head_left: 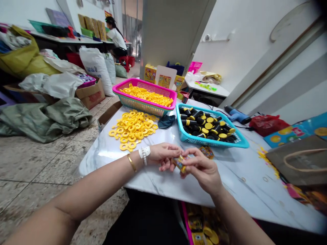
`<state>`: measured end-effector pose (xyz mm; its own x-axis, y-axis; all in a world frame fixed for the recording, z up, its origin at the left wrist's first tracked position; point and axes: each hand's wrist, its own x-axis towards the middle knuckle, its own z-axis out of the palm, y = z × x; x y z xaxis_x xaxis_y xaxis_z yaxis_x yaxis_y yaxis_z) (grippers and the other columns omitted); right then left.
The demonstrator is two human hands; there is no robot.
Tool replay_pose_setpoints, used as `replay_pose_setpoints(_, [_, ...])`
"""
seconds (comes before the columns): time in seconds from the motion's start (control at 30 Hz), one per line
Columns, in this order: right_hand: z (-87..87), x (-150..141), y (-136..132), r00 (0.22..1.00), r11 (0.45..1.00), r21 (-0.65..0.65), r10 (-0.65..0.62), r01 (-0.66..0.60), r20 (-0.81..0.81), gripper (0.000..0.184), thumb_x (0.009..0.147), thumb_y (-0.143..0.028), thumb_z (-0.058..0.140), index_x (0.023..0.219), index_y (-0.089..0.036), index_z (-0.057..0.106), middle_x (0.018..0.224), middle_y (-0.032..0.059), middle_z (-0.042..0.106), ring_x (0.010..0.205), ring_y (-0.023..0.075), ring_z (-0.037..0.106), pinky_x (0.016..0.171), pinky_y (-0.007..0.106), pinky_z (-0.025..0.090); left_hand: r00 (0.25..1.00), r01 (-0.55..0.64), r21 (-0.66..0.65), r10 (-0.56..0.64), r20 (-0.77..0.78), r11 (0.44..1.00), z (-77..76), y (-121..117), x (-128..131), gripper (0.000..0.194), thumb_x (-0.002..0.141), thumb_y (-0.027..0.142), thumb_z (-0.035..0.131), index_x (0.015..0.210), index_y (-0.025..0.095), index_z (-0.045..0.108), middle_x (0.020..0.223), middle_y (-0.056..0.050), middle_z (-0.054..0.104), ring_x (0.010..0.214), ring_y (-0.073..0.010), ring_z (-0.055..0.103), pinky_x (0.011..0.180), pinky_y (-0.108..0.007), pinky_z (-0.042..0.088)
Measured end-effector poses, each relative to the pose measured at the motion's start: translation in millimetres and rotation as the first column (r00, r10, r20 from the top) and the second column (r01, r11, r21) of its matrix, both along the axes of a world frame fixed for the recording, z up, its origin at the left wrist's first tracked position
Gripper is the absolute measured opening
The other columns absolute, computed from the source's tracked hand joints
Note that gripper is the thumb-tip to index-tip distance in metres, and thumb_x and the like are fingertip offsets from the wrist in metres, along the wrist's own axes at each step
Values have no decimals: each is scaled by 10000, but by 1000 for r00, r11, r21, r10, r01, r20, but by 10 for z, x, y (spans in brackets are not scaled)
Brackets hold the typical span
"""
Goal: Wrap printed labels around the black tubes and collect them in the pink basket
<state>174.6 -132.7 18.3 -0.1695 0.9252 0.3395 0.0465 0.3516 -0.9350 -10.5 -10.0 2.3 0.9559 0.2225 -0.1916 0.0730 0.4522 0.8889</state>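
Head view: one small printed packet (180, 164), held between both hands above the worktop (104, 160).
Left hand (166, 156): grip nearly closed, fingertips on the packet; right hand (203, 168): grip pinched upon it. Pink-rimmed basket (146, 85): held yellow ring-shaped pieces (150, 96), with more heaped in front. Turquoise basket (195, 140): held black cylinders (196, 115) with yellow caps. Pink-edged container (186, 221), below: held yellow discs (214, 237) and printed packs.

A marbled table (109, 158) bears yellow rings (134, 127) and baskets (217, 142).
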Motion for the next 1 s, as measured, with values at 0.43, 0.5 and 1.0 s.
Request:
replay_pose_setpoints(0.43, [65,848,-1163,492,977,-96,-9,188,871,241,906,-217,580,1072,-267,749,929,44,767,799,174,740,713,228,576,951,-205,329,267,-157,922,-102,46,226,629,751,651,706,1105,147,583,690,-28,700,429,-91,547,387,-173,366])
replay_pose_setpoints(0.5, [264,955,-769,451,955,184,-274,233,850,180,919,-255,596,1002,-249,756,882,39,770,723,164,715,641,240,547,938,-221,401,307,-163,889,-110,58,213,528,820,582,658,1108,143,598,697,-27,698,428,-92,531,391,-182,366])
replay_pose_setpoints(1.0, [576,1183,1247,-32,788,590,-595,176,803,335,882,-199,581,1196,-185,695,1143,144,718,959,275,643,793,386,474,900,-13,997,433,44,-74,-296,-110,557,284,847,439,699,1036,237,761,1052,-111,615,982,-284,544,845,-402,454])
